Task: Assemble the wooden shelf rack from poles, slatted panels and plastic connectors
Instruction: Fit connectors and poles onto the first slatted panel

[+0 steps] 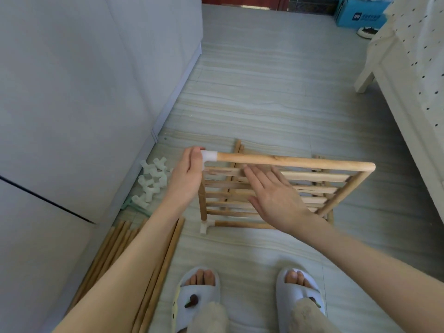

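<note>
At the centre of the frame the half-built rack (276,191) stood on the floor, and you were fitting its top corner: your left hand (189,174) pinched the white connector (209,156) on the end of the top pole (295,162), while your right hand (276,195) hovered flat and empty. Next, probably, that connector needed seating onto the upright; spare connectors (153,181) and poles (115,248) lay lower left.

The tiled floor (264,97) carries loose poles (115,251), a heap of plastic connectors (153,181), and the part-built rack (276,188)
</note>
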The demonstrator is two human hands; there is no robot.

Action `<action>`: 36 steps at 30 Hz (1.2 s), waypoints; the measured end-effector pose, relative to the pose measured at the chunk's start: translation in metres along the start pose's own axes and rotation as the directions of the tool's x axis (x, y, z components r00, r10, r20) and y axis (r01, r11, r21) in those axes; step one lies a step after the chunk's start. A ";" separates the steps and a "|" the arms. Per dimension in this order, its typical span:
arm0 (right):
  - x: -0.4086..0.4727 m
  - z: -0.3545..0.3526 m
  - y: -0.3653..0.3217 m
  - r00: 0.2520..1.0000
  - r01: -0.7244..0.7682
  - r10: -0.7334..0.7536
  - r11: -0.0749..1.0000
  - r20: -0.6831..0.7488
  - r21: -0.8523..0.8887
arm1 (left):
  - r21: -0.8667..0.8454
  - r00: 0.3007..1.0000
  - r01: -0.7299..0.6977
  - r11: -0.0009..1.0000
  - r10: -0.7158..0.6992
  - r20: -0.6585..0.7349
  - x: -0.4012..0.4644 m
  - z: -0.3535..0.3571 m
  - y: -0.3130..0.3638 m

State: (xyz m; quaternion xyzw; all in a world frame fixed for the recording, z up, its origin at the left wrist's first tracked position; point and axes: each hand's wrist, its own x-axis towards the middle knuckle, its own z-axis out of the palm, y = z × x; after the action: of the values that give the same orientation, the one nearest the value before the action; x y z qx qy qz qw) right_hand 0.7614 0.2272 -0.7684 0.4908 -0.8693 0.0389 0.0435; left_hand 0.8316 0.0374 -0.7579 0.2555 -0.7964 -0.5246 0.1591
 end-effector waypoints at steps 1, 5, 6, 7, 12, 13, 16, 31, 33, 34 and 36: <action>0.010 0.004 0.002 1.000 -0.023 0.023 1.000 0.001 -0.013 | -0.013 1.000 -0.022 1.000 0.022 0.004 0.002 -0.001 -0.002; 0.045 0.015 0.013 0.993 -0.111 0.111 0.994 0.038 -0.007 | -0.101 0.992 -0.126 0.987 0.127 0.002 0.015 -0.007 -0.020; 0.050 0.019 0.017 0.992 -0.120 0.120 0.993 0.034 0.012 | -0.151 0.994 -0.110 0.982 0.107 -0.027 0.023 -0.008 -0.031; 0.054 0.023 0.022 0.990 -0.138 0.138 0.990 0.018 0.025 | -0.169 0.996 -0.073 0.983 0.062 -0.070 0.031 -0.008 -0.046; 0.066 0.034 0.031 0.982 -0.186 0.187 0.982 -0.028 0.028 | 0.329 0.953 0.292 0.898 -0.304 -0.016 0.049 -0.001 -0.155; 0.067 0.035 0.031 0.982 -0.189 0.189 0.982 -0.025 0.027 | 0.437 0.929 0.316 0.842 -0.369 0.038 0.047 0.001 -0.175; 0.068 0.036 0.033 0.981 -0.191 0.193 0.980 -0.024 0.055 | 0.570 0.864 0.374 0.732 -0.498 0.073 0.043 0.006 -0.216; 0.065 0.037 0.034 0.991 -0.136 0.137 0.984 -0.002 0.115 | 0.594 0.967 0.211 0.776 -0.253 -0.014 0.085 0.025 -0.239; 0.060 0.038 0.032 0.991 -0.130 0.133 0.983 -0.019 0.129 | 0.514 0.973 0.215 0.830 -0.226 -0.042 0.074 0.025 -0.230; 0.057 0.036 0.031 0.991 -0.127 0.131 0.983 -0.019 0.132 | 0.461 0.975 0.220 0.860 -0.213 -0.069 0.066 0.023 -0.223; 0.048 0.033 0.027 0.992 -0.121 0.125 0.985 -0.022 0.126 | 0.357 0.971 0.232 0.905 -0.196 -0.135 0.051 0.016 -0.203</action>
State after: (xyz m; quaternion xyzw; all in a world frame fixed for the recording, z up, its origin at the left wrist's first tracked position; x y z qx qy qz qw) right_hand 0.7123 0.1971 -0.7963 0.4373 -0.8931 0.1029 0.0235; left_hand 0.8299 -0.0447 -0.9511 0.3916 -0.8394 -0.3664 0.0876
